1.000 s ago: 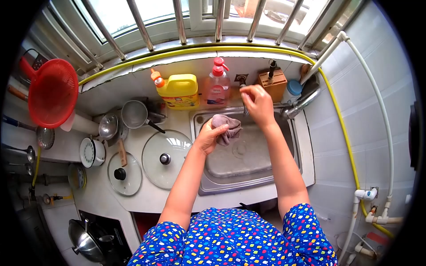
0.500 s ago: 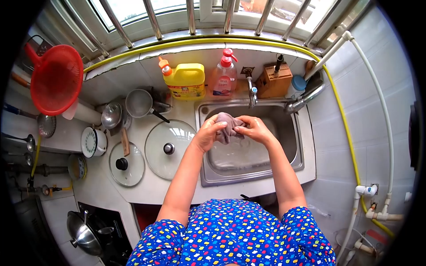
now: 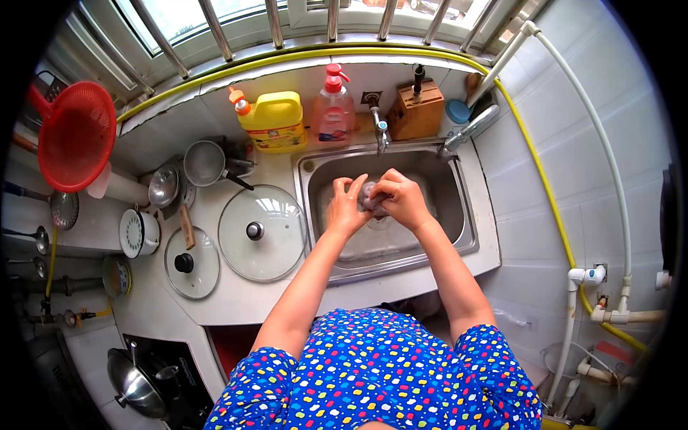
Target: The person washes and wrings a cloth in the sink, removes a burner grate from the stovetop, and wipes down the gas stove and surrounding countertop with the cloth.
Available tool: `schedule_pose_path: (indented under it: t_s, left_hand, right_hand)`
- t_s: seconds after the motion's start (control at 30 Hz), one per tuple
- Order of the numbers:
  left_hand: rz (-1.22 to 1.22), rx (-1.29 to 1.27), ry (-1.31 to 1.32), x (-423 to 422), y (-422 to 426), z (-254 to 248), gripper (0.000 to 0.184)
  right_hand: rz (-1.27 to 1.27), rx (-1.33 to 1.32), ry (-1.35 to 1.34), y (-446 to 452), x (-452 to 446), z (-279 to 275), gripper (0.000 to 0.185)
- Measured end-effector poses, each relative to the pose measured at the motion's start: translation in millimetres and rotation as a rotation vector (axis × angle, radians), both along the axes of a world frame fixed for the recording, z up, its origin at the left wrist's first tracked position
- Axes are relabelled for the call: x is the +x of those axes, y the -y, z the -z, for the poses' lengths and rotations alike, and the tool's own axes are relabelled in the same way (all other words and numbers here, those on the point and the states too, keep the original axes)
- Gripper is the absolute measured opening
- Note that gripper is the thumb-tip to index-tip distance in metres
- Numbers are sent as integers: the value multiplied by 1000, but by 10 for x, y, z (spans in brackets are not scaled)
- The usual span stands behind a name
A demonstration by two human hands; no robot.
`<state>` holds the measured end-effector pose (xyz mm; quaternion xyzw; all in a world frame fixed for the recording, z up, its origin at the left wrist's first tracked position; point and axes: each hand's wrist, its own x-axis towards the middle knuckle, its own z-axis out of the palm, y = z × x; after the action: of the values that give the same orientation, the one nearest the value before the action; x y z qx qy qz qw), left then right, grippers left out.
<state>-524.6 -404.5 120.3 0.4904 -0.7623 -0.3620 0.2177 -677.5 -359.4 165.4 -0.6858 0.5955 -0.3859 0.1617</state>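
Head camera: the cloth (image 3: 368, 196), a bunched greyish-mauve piece, is between the two hands above the basin of the sink (image 3: 430, 264). The right hand (image 3: 405, 203) pinches it with bent fingers; the left hand (image 3: 345, 210) curves against its other side, fingers partly spread, though I cannot tell whether they grip. If that pinch loosened, the wad could slip and drop into the basin, as the left may not be securing it. A sideways swing of the left elbow could knock the large glass lid (image 3: 278, 247), lying just beside the sink, and a far reach could bump the pump bottle (image 3: 334, 115) behind it. As for writing, the yellow jug (image 3: 276, 123) wears a label with a red band and the pump bottle carries pale print, but both are too small to read; no brand can be made out.
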Motion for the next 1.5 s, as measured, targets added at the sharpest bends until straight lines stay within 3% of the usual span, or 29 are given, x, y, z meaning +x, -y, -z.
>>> schedule_pose_path:
  t_s: [0.1,0.13,0.17,0.23,0.3,0.37,0.4,0.43,0.5,0.53,0.57,0.6,0.63,0.7,0.8,0.83,0.87,0.97,1.0,1.1,1.17,1.2,1.23,1.3,1.4,1.5]
  left_hand:
    - [137,29,-146,-122,86,497,55]
    - [220,-59,-193,-114,133,563,42]
    - [223,-55,-194,-105,129,636,42]
    - [46,209,-248,-79,110,561,31]
    - [37,197,-296,-45,42,469,30]
    - [45,131,-306,-33,15,314,31]
    - [83,56,-287,-18,2,249,39]
    - [82,50,-284,-11,-18,179,39]
    - [218,-48,-192,-38,-80,-3,52]
    - [253,-17,-150,-59,-103,-94,59]
    - [244,-23,-91,-101,-131,-72,59]
    - [236,-41,-109,-152,-155,-5,58]
    - [229,-59,-129,-203,-155,61,58]
    - [162,384,-320,-271,-89,106,58]
    - [1,688,-575,-240,-20,68,59]
    - [-78,856,-711,-220,-10,60,60]
    - [-74,852,-710,-200,-21,54,60]
    - [38,33,-508,-98,-134,48,54]
    - [176,-302,-220,27,-135,-53,57]
    - [449,-900,14,121,-85,-43,56]
    - [531,-939,20,144,-69,-40,54]
    - [616,-974,30,137,-49,-41,52]
    - [642,-1005,-101,88,26,-6,41]
    - [712,-906,54,79,67,-3,21]
    - [665,-944,168,7,91,-2,12]
    - [610,-711,346,-44,56,92,10]
  right_hand:
    - [46,-26,9,-83,-10,34,22]
    - [85,-55,61,-114,-25,79,21]
    - [88,-51,61,-165,-51,127,21]
    - [209,-4,119,-284,-122,245,18]
    - [250,137,136,-433,-167,408,23]
    - [230,255,163,-526,-172,557,41]
    - [156,356,195,-549,-186,602,80]
    - [153,350,198,-560,-170,657,80]
    - [80,196,178,-534,-104,716,114]
    - [37,292,225,-473,-82,760,133]
    - [29,270,340,-434,-16,814,125]
    - [17,504,561,-390,59,690,117]
    - [-5,535,788,-397,103,723,105]
    - [-43,510,1155,-454,200,764,76]
    - [-55,612,1391,-459,255,778,45]
    - [-57,607,1390,-457,249,771,45]
    - [-35,669,1418,-453,233,760,40]
    - [26,751,1496,-441,135,785,27]
    - [26,819,1496,-447,77,700,24]
    - [-17,899,1445,-408,-66,652,17]
    - [-327,1068,1210,-367,-115,505,10]
    - [-339,1113,1174,-342,-109,504,6]
    - [-396,1142,1102,-308,-122,510,8]
    - [-425,1150,906,-267,-141,459,17]
    - [-246,1204,717,-242,-153,465,24]
    - [-158,1149,813,-271,-220,631,37]
